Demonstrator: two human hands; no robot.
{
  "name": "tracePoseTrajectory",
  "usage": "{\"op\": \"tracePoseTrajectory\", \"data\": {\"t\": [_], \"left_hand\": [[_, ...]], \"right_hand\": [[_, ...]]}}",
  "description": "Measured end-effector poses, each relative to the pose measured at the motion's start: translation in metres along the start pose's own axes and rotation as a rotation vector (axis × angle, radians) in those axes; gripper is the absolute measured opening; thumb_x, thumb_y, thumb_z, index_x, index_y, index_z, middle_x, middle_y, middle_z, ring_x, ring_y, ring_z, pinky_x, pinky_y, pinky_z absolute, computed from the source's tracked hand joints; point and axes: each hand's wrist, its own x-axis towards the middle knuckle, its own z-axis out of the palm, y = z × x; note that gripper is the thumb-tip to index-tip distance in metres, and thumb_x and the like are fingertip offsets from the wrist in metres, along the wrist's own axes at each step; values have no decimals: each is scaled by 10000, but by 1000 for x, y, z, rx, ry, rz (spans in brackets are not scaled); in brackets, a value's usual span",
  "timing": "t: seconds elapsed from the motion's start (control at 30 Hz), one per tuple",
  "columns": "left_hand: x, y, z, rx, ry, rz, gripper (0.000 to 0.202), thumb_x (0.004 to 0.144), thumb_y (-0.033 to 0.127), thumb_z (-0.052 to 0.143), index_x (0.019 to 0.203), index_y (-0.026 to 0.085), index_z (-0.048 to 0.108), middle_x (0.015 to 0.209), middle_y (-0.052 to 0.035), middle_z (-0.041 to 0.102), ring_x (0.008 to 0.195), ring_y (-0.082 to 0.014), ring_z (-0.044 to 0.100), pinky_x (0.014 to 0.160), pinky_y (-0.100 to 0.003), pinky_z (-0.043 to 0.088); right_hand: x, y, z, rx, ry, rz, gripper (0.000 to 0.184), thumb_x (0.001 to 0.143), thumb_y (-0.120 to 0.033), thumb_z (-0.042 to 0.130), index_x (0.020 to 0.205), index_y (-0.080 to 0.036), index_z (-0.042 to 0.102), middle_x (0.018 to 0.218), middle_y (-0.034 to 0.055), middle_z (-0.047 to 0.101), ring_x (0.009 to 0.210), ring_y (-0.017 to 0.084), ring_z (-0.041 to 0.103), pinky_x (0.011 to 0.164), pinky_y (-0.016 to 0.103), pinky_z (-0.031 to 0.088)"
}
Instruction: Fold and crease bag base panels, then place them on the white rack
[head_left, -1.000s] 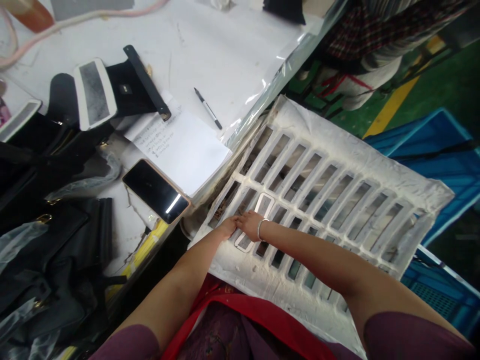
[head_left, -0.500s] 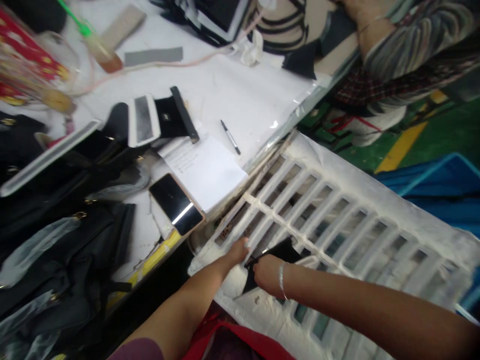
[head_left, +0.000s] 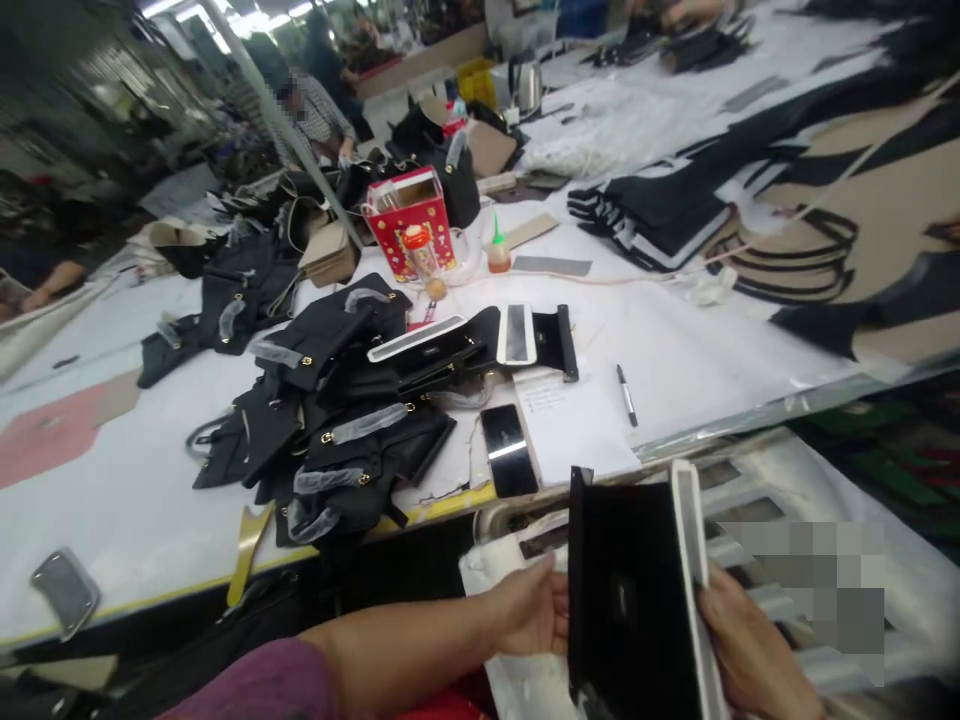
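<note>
Between my hands, a black bag piece (head_left: 626, 570) stands upright above the white slatted rack (head_left: 517, 690). A white-rimmed panel runs along its right side, and a small label sits on its dark inner face. My right hand (head_left: 750, 640) grips that white-rimmed side, thumb toward me. At the opposite edge, my left hand (head_left: 529, 610) has its fingers curled against the piece; their tips are partly hidden behind it. On the table lies a similar piece with a white-framed panel (head_left: 516, 335), near a phone (head_left: 510, 450) and a sheet of paper (head_left: 577, 430).
Black bags (head_left: 360, 440) with plastic-wrapped handles are heaped on the white table (head_left: 172, 520). Further back stand a red box (head_left: 409, 225) and a glue bottle (head_left: 498, 255). A pen (head_left: 626, 395) lies near the table edge. Other people work in the background.
My view has swung up and left, bringing more of the table into sight. The black bag piece, earlier low on the rack under my hands, is now raised and upright between them.
</note>
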Motion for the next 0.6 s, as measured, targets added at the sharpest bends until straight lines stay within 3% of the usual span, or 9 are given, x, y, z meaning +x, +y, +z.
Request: {"op": "tracePoseTrajectory", "data": {"t": [0.07,0.17,0.27,0.4,0.47,0.5,0.6], "left_hand": [[-37,30,-1,-193,-75,44,698,782,729,272,1032,169,605,900,-92,624,727,-172,592,689,-331,467],[-88,72,-1,-32,-9,326,622,743,684,450,1112,195,562,949,-81,626,792,-176,603,746,-312,468],[-120,110,-6,284,212,607,578,680,464,662,1175,213,501,1021,-72,628,873,-204,614,785,-324,482],[-141,170,-39,675,549,948,478,784,341,553,1219,164,465,1169,-84,592,1023,-203,580,886,-315,463],[-147,202,-65,1012,841,954,452,838,266,479,1271,152,421,1193,-85,582,1057,-187,569,905,-292,447],[-149,217,-79,1210,995,867,442,839,256,483,1265,150,429,1185,-86,587,1056,-188,570,913,-289,439],[-152,247,-110,1371,1150,699,454,777,224,577,1207,105,491,1111,-154,615,1028,-277,582,909,-374,426]], "right_hand": [[20,-9,25,-53,32,-155,558,731,-644,490,1111,-238,536,1092,96,630,973,281,603,862,392,487],[45,-35,61,-209,76,-335,503,831,-567,355,1156,-214,509,1148,97,597,1044,259,562,925,372,447],[62,-61,95,-368,199,-322,569,834,-548,368,1242,-156,432,1078,127,616,953,258,595,865,380,478],[82,-79,130,-391,209,-159,615,874,-515,287,1349,-124,283,1167,175,560,858,231,634,707,364,537],[85,-86,139,-495,180,-167,566,871,-475,329,1306,-114,349,1276,197,475,962,233,611,765,361,532],[80,-92,141,-559,176,-198,530,858,-453,377,1264,-113,401,1301,196,451,1013,235,591,821,363,517],[40,-120,138,-571,188,-341,441,830,-425,474,1184,-163,480,1249,143,508,1031,220,583,885,377,495]]}}
